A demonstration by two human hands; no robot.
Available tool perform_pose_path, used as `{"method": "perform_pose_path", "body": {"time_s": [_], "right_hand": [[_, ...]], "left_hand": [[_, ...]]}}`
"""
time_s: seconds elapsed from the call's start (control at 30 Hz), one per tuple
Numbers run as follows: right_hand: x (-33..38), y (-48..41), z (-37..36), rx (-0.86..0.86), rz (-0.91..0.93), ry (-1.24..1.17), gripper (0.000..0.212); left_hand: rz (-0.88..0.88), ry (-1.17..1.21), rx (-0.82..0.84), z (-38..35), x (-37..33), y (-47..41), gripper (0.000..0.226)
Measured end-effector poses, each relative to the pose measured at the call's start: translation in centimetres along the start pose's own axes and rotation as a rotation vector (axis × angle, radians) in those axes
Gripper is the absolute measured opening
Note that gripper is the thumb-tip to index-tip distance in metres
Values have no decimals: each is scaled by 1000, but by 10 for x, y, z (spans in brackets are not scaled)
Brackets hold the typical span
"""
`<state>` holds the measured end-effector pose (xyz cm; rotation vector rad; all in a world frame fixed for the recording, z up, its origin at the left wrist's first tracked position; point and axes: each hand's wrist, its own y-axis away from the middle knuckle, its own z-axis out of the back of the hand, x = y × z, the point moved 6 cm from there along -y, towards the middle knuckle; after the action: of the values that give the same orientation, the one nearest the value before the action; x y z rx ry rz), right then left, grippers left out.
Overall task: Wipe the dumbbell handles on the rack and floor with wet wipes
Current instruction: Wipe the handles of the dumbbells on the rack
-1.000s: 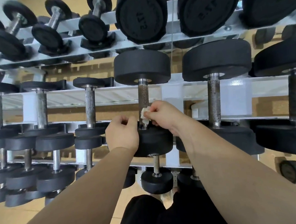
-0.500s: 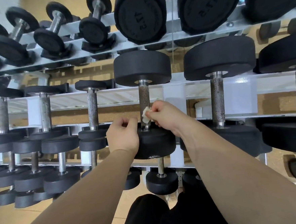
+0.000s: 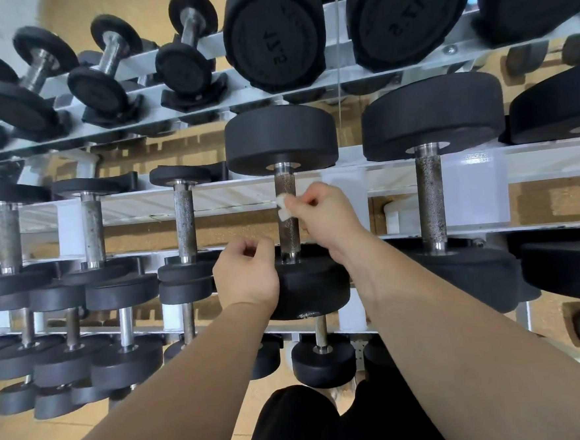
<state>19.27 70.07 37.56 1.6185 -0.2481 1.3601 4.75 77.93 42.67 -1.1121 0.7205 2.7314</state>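
I'm wiping the handle point(image 3: 288, 235): right hand point(image 3: 322, 217) pinches the wipe point(image 3: 283, 207), left hand point(image 3: 246, 274) curled, empty. Next, I'd stroke to the far end.

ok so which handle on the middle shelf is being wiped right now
The fourth handle from the left: the right hand pinches a white wipe against it. Nothing touches the others.
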Motion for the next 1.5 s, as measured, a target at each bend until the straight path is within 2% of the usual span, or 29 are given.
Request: {"method": "perform_pose_path", "body": {"time_s": [0.07,0.13,0.2,0.27,0.37,0.47,0.6,0.67,0.73,0.8,0.87,0.93,1.13,1.2,1.3,1.37,1.43,1.5], "right_hand": [[-9,10,-2,116,-34,198,23],[-12,13,-4,151,-53,261,22],[-5,6,-3,90,-39,123,22],[6,-7,2,-55,-1,-47,23],[15,-18,2,-128,59,-113,25],[7,-11,2,15,22,35,22],[-9,9,-3,337,-70,473,22],[-11,14,-4,359,-76,529,22],[-5,13,-3,292,-50,366,22],[4,3,5,107,-10,88,19],[12,-8,10,-30,21,-46,19],[15,-13,7,-30,22,-13,21],[-5,13,-1,268,-40,372,26],[1,9,-1,196,2,306,23],[21,-10,5,-72,80,74,21],[31,-14,2,-163,158,120,20],[28,-7,-3,-117,197,212,21],[17,0,-4,18,177,367,23]], "left_hand": [[-6,-9,2,1,-1,0,28],[-13,-14,1,1,-1,1,28],[-17,-13,1,1,-1,0,27],[-15,-13,4,0,0,0,26],[-17,-18,10,0,0,0,26],[-7,-20,1,0,1,-1,26],[8,-29,-14,0,1,-1,22],[9,-35,-16,0,1,-1,21],[8,-30,-18,0,1,-1,21],[5,-25,-14,0,1,-1,22],[4,-25,-7,0,1,0,24],[-1,-27,-6,0,1,0,25],[-5,-44,-6,0,2,-2,21],[1,-36,1,0,3,-2,20],[13,-31,7,0,4,-2,19],[13,-31,1,0,4,-1,20],[7,-44,3,1,3,-1,20],[0,-62,6,1,2,-2,20]]}}
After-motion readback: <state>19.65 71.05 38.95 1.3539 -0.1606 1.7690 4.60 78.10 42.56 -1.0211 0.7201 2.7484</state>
